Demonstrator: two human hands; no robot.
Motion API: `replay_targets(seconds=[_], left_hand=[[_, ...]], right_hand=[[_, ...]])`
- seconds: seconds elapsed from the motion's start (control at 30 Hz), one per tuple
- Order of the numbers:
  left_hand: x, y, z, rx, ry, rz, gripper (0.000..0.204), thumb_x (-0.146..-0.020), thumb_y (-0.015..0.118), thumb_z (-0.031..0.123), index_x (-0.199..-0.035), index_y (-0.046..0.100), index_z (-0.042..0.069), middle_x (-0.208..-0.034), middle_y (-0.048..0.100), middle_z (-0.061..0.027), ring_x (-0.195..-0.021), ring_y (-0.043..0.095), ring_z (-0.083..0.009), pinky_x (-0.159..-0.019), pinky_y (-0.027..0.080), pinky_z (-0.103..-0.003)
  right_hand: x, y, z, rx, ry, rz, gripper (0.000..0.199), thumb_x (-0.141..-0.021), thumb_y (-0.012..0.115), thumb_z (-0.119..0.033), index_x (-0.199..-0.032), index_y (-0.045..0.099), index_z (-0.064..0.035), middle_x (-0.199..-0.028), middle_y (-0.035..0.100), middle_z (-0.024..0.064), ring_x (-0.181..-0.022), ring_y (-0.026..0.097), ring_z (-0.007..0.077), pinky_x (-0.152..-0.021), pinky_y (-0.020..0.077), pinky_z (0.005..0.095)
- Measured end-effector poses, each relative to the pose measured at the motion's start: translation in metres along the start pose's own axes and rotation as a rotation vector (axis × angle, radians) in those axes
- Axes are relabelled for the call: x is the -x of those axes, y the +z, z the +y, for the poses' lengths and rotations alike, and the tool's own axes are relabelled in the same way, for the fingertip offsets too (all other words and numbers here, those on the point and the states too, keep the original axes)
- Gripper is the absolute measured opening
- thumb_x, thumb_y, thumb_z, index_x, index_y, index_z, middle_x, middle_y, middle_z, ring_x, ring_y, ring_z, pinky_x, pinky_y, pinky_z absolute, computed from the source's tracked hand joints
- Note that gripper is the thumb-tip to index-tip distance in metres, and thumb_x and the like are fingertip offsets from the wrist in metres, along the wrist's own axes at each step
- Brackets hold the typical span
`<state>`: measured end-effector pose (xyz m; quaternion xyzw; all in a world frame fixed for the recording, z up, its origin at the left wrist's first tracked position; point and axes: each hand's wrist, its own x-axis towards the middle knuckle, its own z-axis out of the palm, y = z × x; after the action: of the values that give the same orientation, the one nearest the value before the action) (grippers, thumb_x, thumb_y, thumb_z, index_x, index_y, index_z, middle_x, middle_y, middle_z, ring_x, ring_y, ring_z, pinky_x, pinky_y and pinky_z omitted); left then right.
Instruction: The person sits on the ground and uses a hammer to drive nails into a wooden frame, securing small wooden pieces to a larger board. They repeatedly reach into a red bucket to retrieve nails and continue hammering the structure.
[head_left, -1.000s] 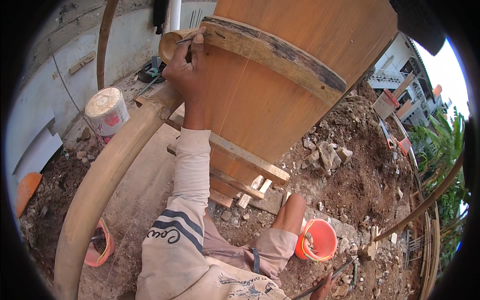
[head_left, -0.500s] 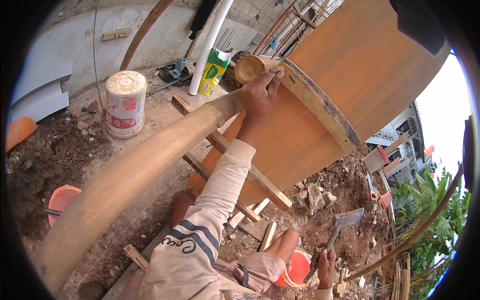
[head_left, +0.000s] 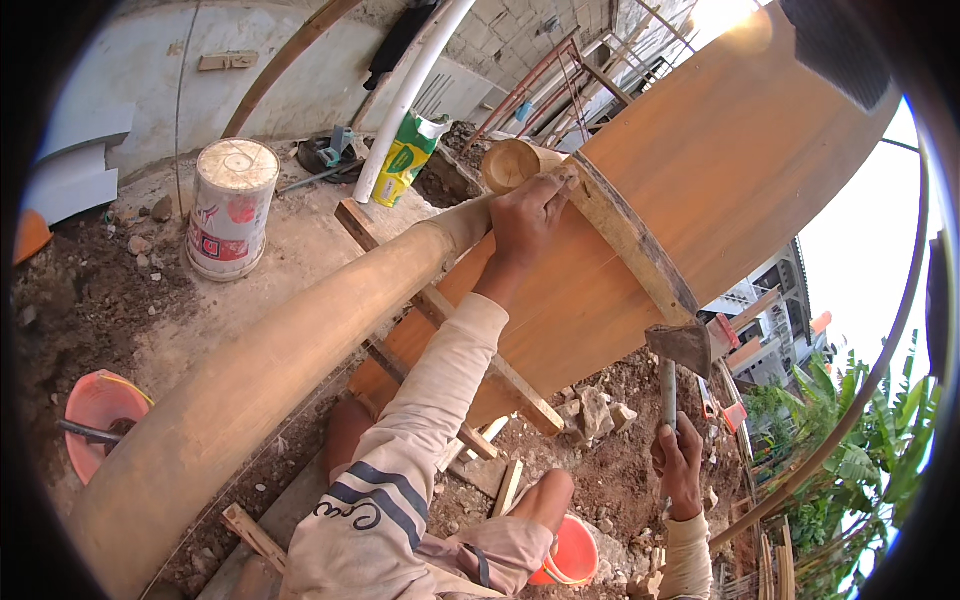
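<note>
My right hand (head_left: 680,460) is wrapped round the handle of a hatchet (head_left: 680,348), its metal head raised beside the lower end of a wooden batten. That batten (head_left: 640,250) lies across a large plywood panel (head_left: 740,150). At the batten's upper end, my left hand (head_left: 528,222) is closed with thumb and fingers pinched; what they hold, if anything, is too small to make out. A thick round pole (head_left: 260,340) runs from the lower left up to my left wrist. Just beyond my left hand shows the round end of a log (head_left: 508,166).
A white bucket (head_left: 232,215) and a green-yellow bag (head_left: 408,160) stand by the wall, near a white pipe (head_left: 415,95). Red buckets sit at the lower left (head_left: 88,405) and by my knee (head_left: 575,552). Wooden bars (head_left: 450,320) cross below the panel; broken stones (head_left: 595,412) lie on the dirt.
My right hand has lifted the hatchet up and toward the panel, its head now by the batten's lower end. My left hand stays at the batten's upper end. The view has shifted slightly.
</note>
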<state>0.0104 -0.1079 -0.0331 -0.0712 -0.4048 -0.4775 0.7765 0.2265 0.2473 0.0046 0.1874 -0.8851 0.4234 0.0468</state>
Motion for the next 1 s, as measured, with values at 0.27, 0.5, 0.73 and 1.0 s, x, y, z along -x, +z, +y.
replay_targets(seconds=[0.27,0.5,0.73,1.0], left_hand=[[0.003,0.003,0.004,-0.079,0.038,-0.009,0.016,-0.089,0.077,0.012,-0.104,0.078,0.009,-0.097,0.078,-0.0101,-0.080,0.077,-0.0257,-0.063,0.061,-0.035],[0.005,0.001,0.002,-0.133,0.042,0.004,0.020,-0.089,0.076,0.014,-0.109,0.077,0.012,-0.099,0.078,-0.0067,-0.079,0.077,-0.0237,-0.062,0.062,-0.034],[0.004,0.000,0.005,-0.097,0.054,0.048,0.020,-0.091,0.074,0.017,-0.110,0.077,0.014,-0.099,0.078,-0.0058,-0.076,0.076,-0.0240,-0.061,0.061,-0.035],[0.006,-0.003,-0.001,-0.103,0.087,0.094,0.021,-0.091,0.074,0.020,-0.111,0.076,0.014,-0.089,0.077,-0.0050,-0.066,0.072,-0.0257,-0.055,0.058,-0.038]], right_hand=[[-0.042,0.018,-0.026,0.502,-0.460,0.139,0.039,-0.104,0.062,-0.040,-0.096,0.053,-0.0024,-0.068,0.048,-0.0004,-0.056,0.046,0.0105,-0.050,0.0368,0.0328],[-0.081,0.028,-0.071,0.467,-0.388,0.003,0.052,-0.104,0.054,-0.053,-0.085,0.053,-0.0043,-0.064,0.047,0.0033,-0.054,0.047,0.0155,-0.053,0.0339,0.0325],[-0.119,0.049,-0.103,0.917,-0.877,0.268,0.037,-0.108,0.053,-0.033,-0.110,0.060,0.0027,-0.063,0.053,0.0191,-0.053,0.056,0.0352,-0.054,0.0411,0.0427],[-0.107,0.071,-0.135,0.893,-0.758,0.261,0.049,-0.109,0.046,-0.044,-0.094,0.056,0.0020,-0.057,0.045,0.0177,-0.048,0.048,0.0318,-0.052,0.0380,0.0414]])
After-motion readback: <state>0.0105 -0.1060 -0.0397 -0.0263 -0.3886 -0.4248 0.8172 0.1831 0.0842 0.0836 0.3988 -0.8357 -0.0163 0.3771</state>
